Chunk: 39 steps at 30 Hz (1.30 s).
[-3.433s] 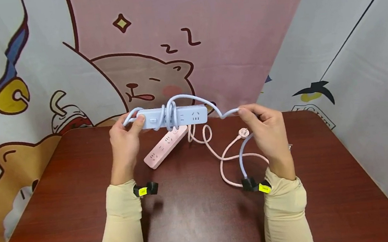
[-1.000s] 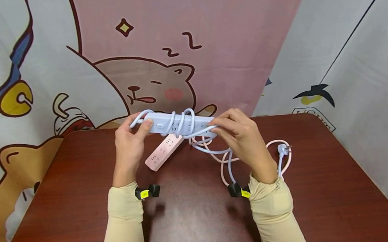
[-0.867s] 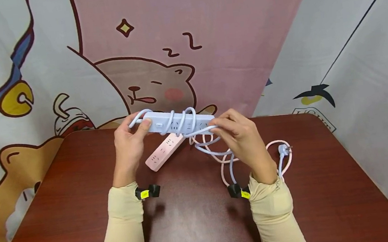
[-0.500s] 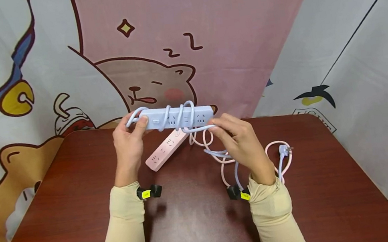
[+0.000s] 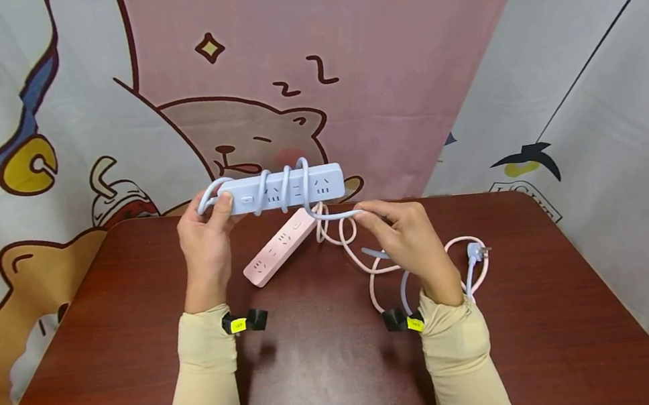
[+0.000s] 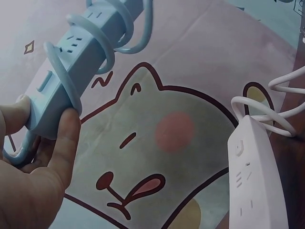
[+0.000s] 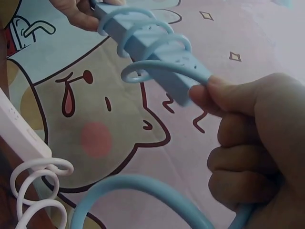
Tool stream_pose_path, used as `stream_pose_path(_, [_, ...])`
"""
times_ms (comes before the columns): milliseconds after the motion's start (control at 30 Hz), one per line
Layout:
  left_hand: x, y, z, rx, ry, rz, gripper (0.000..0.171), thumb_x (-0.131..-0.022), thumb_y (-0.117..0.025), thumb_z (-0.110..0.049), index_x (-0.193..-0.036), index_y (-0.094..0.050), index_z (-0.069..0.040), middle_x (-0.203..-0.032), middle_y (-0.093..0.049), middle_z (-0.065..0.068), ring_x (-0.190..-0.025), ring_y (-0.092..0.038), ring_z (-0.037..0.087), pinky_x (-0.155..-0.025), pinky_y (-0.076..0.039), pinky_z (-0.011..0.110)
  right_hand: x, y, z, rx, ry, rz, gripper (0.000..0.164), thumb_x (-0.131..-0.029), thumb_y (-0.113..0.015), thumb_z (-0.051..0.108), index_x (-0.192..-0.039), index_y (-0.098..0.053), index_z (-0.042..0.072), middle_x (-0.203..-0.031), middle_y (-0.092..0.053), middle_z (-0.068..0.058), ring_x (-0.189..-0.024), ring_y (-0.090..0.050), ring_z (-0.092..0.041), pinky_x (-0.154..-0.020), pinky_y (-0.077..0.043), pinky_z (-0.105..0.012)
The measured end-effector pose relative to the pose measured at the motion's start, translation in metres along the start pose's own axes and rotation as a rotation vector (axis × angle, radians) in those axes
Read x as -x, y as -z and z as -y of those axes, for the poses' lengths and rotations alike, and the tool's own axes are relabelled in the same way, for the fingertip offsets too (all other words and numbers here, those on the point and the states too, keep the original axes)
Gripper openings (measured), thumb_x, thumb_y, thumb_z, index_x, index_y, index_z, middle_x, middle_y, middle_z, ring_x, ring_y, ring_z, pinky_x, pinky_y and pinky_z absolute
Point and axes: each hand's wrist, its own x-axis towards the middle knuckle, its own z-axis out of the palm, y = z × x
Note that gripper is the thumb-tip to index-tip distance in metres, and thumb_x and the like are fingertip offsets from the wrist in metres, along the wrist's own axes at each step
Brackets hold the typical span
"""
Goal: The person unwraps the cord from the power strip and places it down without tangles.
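Note:
A light blue power strip (image 5: 232, 197) is held up above the far part of the table, its own cord (image 5: 335, 216) looped round it several times. My left hand (image 5: 206, 247) grips the strip's left end, thumb on the face near the switch, as the left wrist view also shows. To the right, my right hand (image 5: 408, 236) pinches the cord between thumb and forefinger, just beyond the strip's free end. In the right wrist view the other fingers (image 7: 243, 157) are curled, and more cord passes below them. The blue plug (image 5: 474, 251) is beside the right wrist.
A pink power strip (image 5: 278, 247) lies slantwise on the brown table (image 5: 326, 364) behind and below the blue one. Its pink cord (image 5: 352, 253) curls away to the right, under my right hand. A printed curtain (image 5: 367, 55) hangs behind the table.
The blue strip has moved left and slightly up in my left hand. The wraps are spaced more evenly along it, and the cord now runs from its right part down to my right hand.

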Motion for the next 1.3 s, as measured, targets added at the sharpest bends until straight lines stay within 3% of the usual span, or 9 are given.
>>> stream_pose_path(200, [0.001, 0.002, 0.0, 0.048, -0.008, 0.047, 0.023, -0.1, -0.061, -0.007, -0.122, -0.064, 0.002, -0.105, -0.07, 0.001, -0.093, -0.069, 0.012, -0.086, -0.061, 0.028, 0.0, 0.0, -0.007, 0.048, -0.081, -0.005, 0.016, -0.093, -0.074, 0.013, -0.104, -0.079, 0.003, -0.096, -0.08, -0.011, -0.086, -0.073, -0.018, -0.08, -0.058, -0.037])
stream_pose_path(400, [0.002, 0.003, 0.0, 0.05, -0.002, 0.108, 0.023, -0.101, -0.06, -0.005, -0.122, -0.064, 0.003, -0.104, -0.071, 0.001, -0.091, -0.07, 0.011, -0.085, -0.061, 0.028, 0.001, 0.003, -0.015, 0.087, -0.166, -0.045, 0.017, -0.096, -0.072, 0.017, -0.103, -0.078, 0.004, -0.09, -0.078, -0.011, -0.063, -0.053, -0.014, -0.066, -0.046, -0.026])
stream_pose_path(533, [0.003, 0.004, -0.001, 0.022, 0.017, 0.154, 0.024, -0.101, -0.06, -0.004, -0.124, -0.063, 0.003, -0.105, -0.07, 0.0, -0.09, -0.07, 0.01, -0.084, -0.061, 0.028, 0.001, 0.006, -0.017, 0.081, -0.215, -0.062, 0.018, -0.098, -0.069, 0.019, -0.103, -0.078, 0.005, -0.08, -0.073, -0.01, -0.057, -0.044, -0.011, -0.059, -0.039, -0.022])
stream_pose_path(667, [0.003, 0.005, -0.001, -0.033, 0.043, 0.207, 0.026, -0.101, -0.06, -0.005, -0.125, -0.062, 0.002, -0.105, -0.07, -0.002, -0.091, -0.069, 0.009, -0.085, -0.06, 0.026, 0.0, 0.007, -0.017, 0.071, -0.252, -0.078, 0.02, -0.1, -0.067, 0.022, -0.104, -0.078, 0.006, -0.073, -0.068, -0.008, -0.054, -0.043, -0.01, -0.056, -0.037, -0.022])
stream_pose_path(833, [0.004, 0.005, -0.002, -0.113, 0.059, 0.273, 0.028, -0.1, -0.061, -0.004, -0.127, -0.06, 0.004, -0.104, -0.068, -0.005, -0.092, -0.068, 0.008, -0.086, -0.059, 0.023, 0.0, 0.01, -0.017, 0.067, -0.269, -0.114, 0.023, -0.101, -0.064, 0.023, -0.106, -0.077, 0.005, -0.082, -0.072, -0.01, -0.064, -0.05, -0.015, -0.06, -0.038, -0.019])
stream_pose_path(967, [0.005, 0.005, -0.003, -0.157, 0.065, 0.287, 0.031, -0.099, -0.062, -0.003, -0.128, -0.059, 0.005, -0.101, -0.068, -0.007, -0.09, -0.067, 0.007, -0.085, -0.059, 0.022, 0.0, 0.013, -0.016, 0.053, -0.268, -0.141, 0.024, -0.102, -0.063, 0.024, -0.106, -0.076, 0.004, -0.077, -0.068, -0.009, -0.065, -0.048, -0.013, -0.06, -0.037, -0.019])
stream_pose_path(1133, [0.004, 0.006, -0.003, -0.254, 0.049, 0.274, 0.033, -0.098, -0.065, -0.004, -0.129, -0.06, 0.007, -0.096, -0.068, -0.012, -0.087, -0.067, 0.004, -0.082, -0.059, 0.02, 0.0, 0.018, -0.012, -0.054, -0.288, -0.178, 0.024, -0.102, -0.063, 0.025, -0.103, -0.077, 0.005, -0.067, -0.057, 0.006, -0.049, -0.044, -0.001, -0.051, -0.039, -0.017])
stream_pose_path(1300, [0.003, 0.007, -0.001, -0.391, 0.026, 0.275, 0.038, -0.097, -0.068, -0.01, -0.131, -0.061, 0.004, -0.098, -0.067, -0.016, -0.088, -0.066, 0.002, -0.082, -0.057, 0.017, 0.0, 0.019, -0.008, -0.129, -0.295, -0.217, 0.023, -0.102, -0.064, 0.024, -0.1, -0.077, 0.005, -0.067, -0.057, 0.019, -0.046, -0.049, 0.001, -0.05, -0.042, -0.015])
